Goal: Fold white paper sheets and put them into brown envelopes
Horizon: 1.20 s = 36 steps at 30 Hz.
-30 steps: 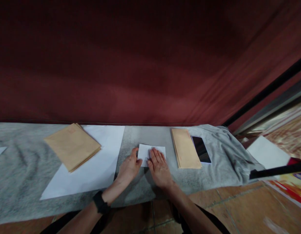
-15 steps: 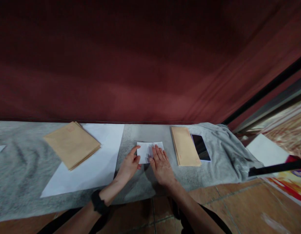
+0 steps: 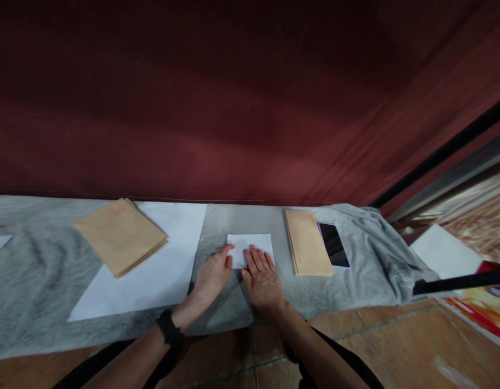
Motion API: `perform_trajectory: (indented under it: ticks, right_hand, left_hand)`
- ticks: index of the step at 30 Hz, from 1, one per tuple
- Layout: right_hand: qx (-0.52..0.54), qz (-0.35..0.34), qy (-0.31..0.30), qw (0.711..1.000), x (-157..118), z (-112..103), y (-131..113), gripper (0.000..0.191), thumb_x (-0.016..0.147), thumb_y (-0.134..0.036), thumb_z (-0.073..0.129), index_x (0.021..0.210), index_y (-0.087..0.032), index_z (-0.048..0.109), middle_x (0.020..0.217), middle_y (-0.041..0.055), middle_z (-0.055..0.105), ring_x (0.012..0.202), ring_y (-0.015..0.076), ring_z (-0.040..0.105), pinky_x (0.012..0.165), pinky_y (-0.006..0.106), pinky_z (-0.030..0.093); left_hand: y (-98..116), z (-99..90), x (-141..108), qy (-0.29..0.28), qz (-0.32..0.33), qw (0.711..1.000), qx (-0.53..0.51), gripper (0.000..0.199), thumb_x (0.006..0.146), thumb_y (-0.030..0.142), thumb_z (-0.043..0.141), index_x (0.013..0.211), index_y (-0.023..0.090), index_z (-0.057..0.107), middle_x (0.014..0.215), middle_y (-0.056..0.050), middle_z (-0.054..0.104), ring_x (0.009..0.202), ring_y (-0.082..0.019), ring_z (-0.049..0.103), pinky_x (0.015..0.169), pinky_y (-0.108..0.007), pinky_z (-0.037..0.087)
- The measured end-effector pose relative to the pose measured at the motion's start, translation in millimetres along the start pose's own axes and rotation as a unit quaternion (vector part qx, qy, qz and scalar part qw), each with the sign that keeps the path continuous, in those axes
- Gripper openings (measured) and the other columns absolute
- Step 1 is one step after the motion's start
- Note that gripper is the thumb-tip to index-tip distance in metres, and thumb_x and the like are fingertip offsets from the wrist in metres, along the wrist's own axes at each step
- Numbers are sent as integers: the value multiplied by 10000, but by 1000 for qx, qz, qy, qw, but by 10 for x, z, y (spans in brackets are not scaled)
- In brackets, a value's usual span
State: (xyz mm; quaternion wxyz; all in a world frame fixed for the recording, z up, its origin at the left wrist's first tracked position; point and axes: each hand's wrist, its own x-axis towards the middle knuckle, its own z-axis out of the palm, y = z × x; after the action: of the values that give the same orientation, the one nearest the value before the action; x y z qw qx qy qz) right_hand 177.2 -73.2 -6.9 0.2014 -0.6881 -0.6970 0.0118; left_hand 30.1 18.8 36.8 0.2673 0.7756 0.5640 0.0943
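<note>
A small white sheet of paper [image 3: 239, 243], apparently folded, lies flat on the grey cloth in front of me. My left hand [image 3: 214, 274], with a dark watch on its wrist, has its fingers curled at the paper's left edge, the fingertips on that edge. Flat over the right part of the same paper rests my right hand [image 3: 264, 278], its fingers stretched out and pressing down. The paper's lower right corner is hidden beneath it.
To the left, a stack of brown envelopes [image 3: 122, 235] sits partly on a large white sheet [image 3: 152, 292]. On the right are more brown envelopes [image 3: 308, 243], with a phone [image 3: 334, 246] touching them. A dark red curtain [image 3: 233, 108] rises behind the grey cloth [image 3: 31, 292].
My right hand has slid slightly down and left over the paper. The left hand's index finger and thumb have drawn closer together at the paper's left edge.
</note>
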Motion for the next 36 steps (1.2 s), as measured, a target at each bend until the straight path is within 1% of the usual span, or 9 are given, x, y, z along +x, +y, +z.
perform_trajectory:
  ticks: [4, 6, 9, 11, 14, 17, 23, 31, 36]
  right_hand:
    - [-14, -5, 18, 1000, -8, 11, -19, 557, 1040, -316, 417, 1573, -173, 340, 1612, 96, 366, 1490, 241, 355, 1227, 460, 298]
    - [-20, -8, 19, 1000, -8, 26, -17, 558, 1040, -295, 405, 1577, -166, 327, 1616, 96, 356, 1492, 236, 351, 1232, 453, 287]
    - [-32, -10, 11, 999, -19, 65, 6, 557, 1032, -245, 383, 1577, -147, 322, 1624, 100, 337, 1499, 238, 336, 1238, 452, 267]
    - [-39, -25, 5, 999, -42, 97, 29, 579, 1012, -216, 394, 1578, -129, 309, 1627, 107, 328, 1507, 251, 315, 1242, 463, 252]
    - [-48, -53, 8, 997, -82, 133, 63, 624, 984, -197, 419, 1586, -116, 276, 1637, 122, 307, 1527, 271, 260, 1247, 486, 230]
    - [-53, -52, 14, 997, -97, 137, 96, 583, 1000, -171, 385, 1578, -140, 314, 1642, 118, 302, 1536, 261, 236, 1244, 489, 230]
    - [-52, 3, 31, 998, -94, 67, 220, 552, 1051, -265, 373, 1566, -74, 323, 1611, 179, 352, 1513, 268, 296, 1214, 477, 290]
    - [-90, 29, 61, 994, -189, -5, 341, 581, 1064, -363, 362, 1529, -15, 366, 1574, 228, 402, 1462, 314, 382, 1190, 479, 313]
    - [-113, 30, 64, 991, -199, 0, 356, 593, 1065, -386, 359, 1520, -7, 376, 1555, 237, 428, 1445, 315, 405, 1180, 472, 326]
  left_hand:
    - [16, -8, -73, 4, 32, 992, 120, 416, 998, 225, 399, 1362, 169, 592, 1038, -161, 756, 917, -295, 728, 838, -398, 531]
    - [17, 41, -104, 37, 78, 985, 151, 394, 987, 185, 396, 1298, 147, 636, 1070, -175, 742, 995, -308, 710, 914, -433, 515]
    - [36, 218, -156, 96, 165, 971, 143, 403, 974, 171, 419, 1324, 136, 616, 1288, -189, 663, 1220, -316, 615, 1058, -473, 442]
    - [50, 381, -199, 115, 221, 964, 98, 493, 1004, 269, 422, 1479, 143, 468, 1476, -171, 542, 1374, -295, 497, 1148, -471, 369]
    - [35, 580, -257, 97, 277, 953, 76, 645, 1044, 414, 335, 1596, 99, 225, 1618, -177, 359, 1503, -272, 320, 1217, -468, 278]
    - [-27, 652, -281, 99, 273, 952, 94, 733, 1040, 532, 287, 1607, 81, 173, 1637, -194, 306, 1530, -283, 261, 1236, -480, 243]
    - [-121, 618, -271, 127, 260, 946, 145, 809, 1003, 631, 319, 1564, 49, 303, 1614, -216, 337, 1521, -309, 281, 1240, -476, 242]
    - [-243, 534, -210, 149, 232, 944, 184, 657, 1018, 438, 346, 1514, 9, 383, 1582, -227, 392, 1501, -309, 328, 1221, -479, 300]
    - [-334, 497, -130, 140, 235, 941, 198, 624, 1009, 426, 368, 1497, 43, 431, 1578, -189, 418, 1487, -292, 363, 1216, -460, 320]
